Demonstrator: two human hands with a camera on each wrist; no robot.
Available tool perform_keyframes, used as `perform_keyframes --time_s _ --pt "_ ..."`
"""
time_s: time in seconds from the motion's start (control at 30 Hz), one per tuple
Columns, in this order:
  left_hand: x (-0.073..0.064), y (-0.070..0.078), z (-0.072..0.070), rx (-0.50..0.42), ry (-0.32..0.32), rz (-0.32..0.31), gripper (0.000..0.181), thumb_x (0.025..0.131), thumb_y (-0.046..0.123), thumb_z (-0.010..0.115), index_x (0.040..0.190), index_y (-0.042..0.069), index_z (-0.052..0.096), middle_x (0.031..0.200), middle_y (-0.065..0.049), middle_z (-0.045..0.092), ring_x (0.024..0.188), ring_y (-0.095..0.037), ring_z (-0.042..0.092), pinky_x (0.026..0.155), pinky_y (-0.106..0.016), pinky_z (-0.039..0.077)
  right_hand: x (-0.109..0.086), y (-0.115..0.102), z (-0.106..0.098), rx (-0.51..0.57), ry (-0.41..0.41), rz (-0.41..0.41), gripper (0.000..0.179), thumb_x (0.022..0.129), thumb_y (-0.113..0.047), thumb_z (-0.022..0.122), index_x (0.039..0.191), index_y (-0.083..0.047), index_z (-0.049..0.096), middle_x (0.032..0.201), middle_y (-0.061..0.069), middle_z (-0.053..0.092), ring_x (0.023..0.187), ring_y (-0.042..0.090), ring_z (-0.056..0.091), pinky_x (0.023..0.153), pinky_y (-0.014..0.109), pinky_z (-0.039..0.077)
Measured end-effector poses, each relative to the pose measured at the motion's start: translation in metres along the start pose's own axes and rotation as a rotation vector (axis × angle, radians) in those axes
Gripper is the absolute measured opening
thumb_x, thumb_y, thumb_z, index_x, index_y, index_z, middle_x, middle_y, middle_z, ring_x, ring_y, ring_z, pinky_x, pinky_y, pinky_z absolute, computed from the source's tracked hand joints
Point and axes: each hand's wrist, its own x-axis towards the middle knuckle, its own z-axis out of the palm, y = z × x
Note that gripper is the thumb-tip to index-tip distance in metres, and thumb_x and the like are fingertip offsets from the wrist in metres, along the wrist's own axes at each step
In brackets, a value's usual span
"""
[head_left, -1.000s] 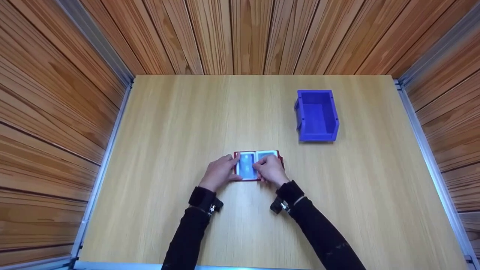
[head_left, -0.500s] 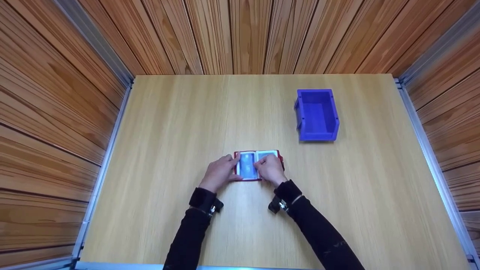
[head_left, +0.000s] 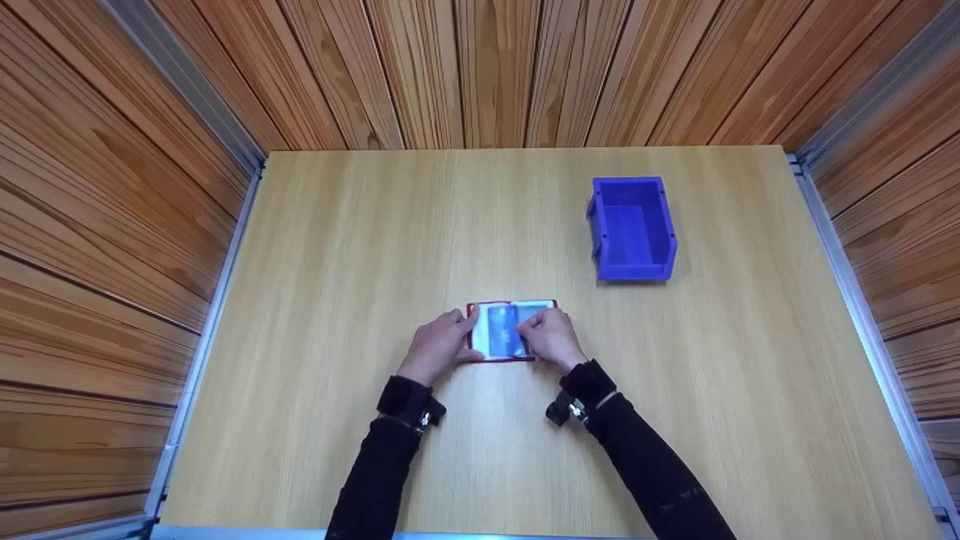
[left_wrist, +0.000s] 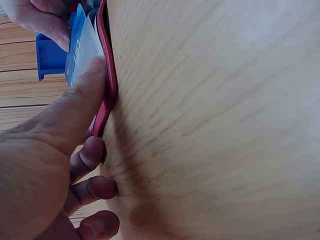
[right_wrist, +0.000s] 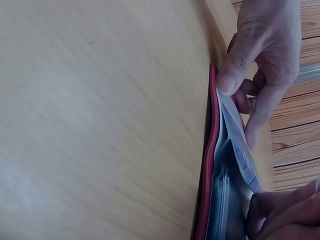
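Observation:
A small red card holder (head_left: 534,302) with clear sleeves lies spread open on the table. At its left end is my left hand (head_left: 437,346), which holds it. In the left wrist view, that hand's thumb (left_wrist: 90,80) presses on the clear sleeve beside the red cover (left_wrist: 111,75). A blue card (head_left: 504,330) with light lettering sits across the middle of the holder. My right hand (head_left: 553,339) pinches the card's right edge, its fingertips above the right-hand sleeve. In the right wrist view, the card (right_wrist: 244,160) tilts up from the stacked sleeves (right_wrist: 222,200).
Toward the back right of the wooden table (head_left: 360,247) stands a blue plastic bin (head_left: 634,229). Wood-panelled walls (head_left: 495,75) and metal rails (head_left: 862,322) border the table.
The blue card has shifted to the right, baring a pale strip at the left of the holder. My right hand has moved slightly right with it; the left hand has stayed in place.

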Motion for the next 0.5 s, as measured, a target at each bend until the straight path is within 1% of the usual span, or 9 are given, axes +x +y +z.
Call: perform_keyframes --time_s 0.2,0.33,0.43,0.5 --pt "0.000 0.002 -0.001 -0.008 -0.016 -0.009 0.092 0.082 0.043 0.083 0.157 0.008 0.043 0.097 -0.005 0.054 0.078 -0.017 0.039 0.070 -0.033 0.038 0.000 0.007 -0.011 0.044 -0.031 0.016 0.018 0.096 -0.013 0.068 0.094 0.002 0.077 0.052 -0.005 0.054 0.037 0.005 0.045 0.039 0.020 0.036" --pt "0.000 0.003 -0.001 -0.001 -0.027 -0.008 0.093 0.082 0.043 0.083 0.158 0.008 0.042 0.097 -0.006 0.053 0.078 -0.017 0.039 0.070 -0.031 0.036 -0.001 0.011 -0.022 0.103 -0.052 0.049 0.017 0.098 -0.012 0.067 0.097 0.003 0.074 0.053 -0.005 0.052 0.038 0.005 0.043 0.039 0.020 0.035" --pt "0.000 0.003 -0.001 -0.007 -0.035 -0.016 0.092 0.083 0.043 0.083 0.158 0.008 0.042 0.096 -0.005 0.052 0.079 -0.017 0.038 0.070 -0.031 0.034 -0.003 0.012 -0.032 0.137 -0.070 0.070 0.016 0.099 -0.012 0.066 0.097 0.002 0.072 0.054 -0.006 0.051 0.039 0.005 0.041 0.040 0.021 0.035" --pt "0.000 0.002 -0.001 -0.012 -0.034 -0.018 0.092 0.083 0.043 0.083 0.158 0.008 0.042 0.096 -0.005 0.051 0.079 -0.017 0.039 0.070 -0.032 0.035 -0.004 0.012 -0.036 0.156 -0.075 0.062 0.015 0.099 -0.012 0.066 0.095 0.002 0.071 0.054 -0.006 0.050 0.039 0.004 0.041 0.040 0.020 0.035"
